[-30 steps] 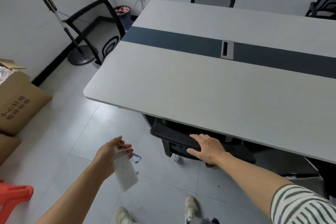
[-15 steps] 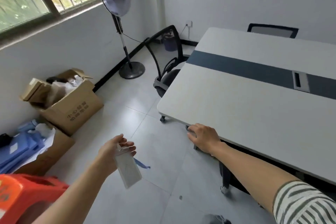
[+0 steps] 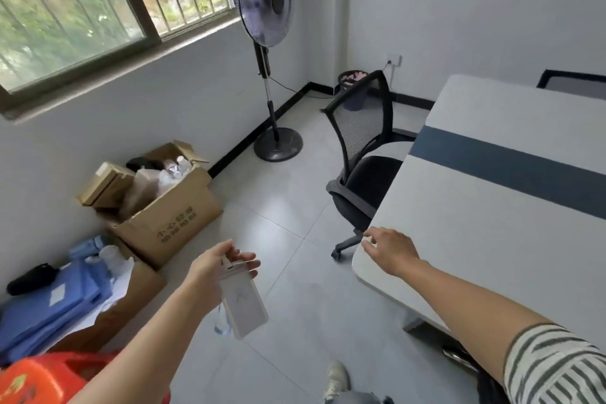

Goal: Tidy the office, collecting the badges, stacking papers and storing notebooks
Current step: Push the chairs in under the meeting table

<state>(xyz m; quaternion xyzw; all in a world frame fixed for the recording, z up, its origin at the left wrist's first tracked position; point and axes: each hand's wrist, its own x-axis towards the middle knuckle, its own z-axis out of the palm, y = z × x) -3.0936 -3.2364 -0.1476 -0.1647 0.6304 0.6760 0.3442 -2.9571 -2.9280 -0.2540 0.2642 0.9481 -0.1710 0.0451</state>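
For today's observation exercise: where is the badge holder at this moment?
In the head view, the badge holder hangs low and left of centre, pinched at its top by the left hand over the floor tiles, between the cardboard boxes and the table.

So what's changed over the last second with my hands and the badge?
The right hand let go of the chair seat under the table, slid to the table edge, and now hovers open at its corner. The view swung left, bringing the window, fan and cardboard boxes into sight. The left hand kept its pinch on the badge holder, which hangs below it as before.
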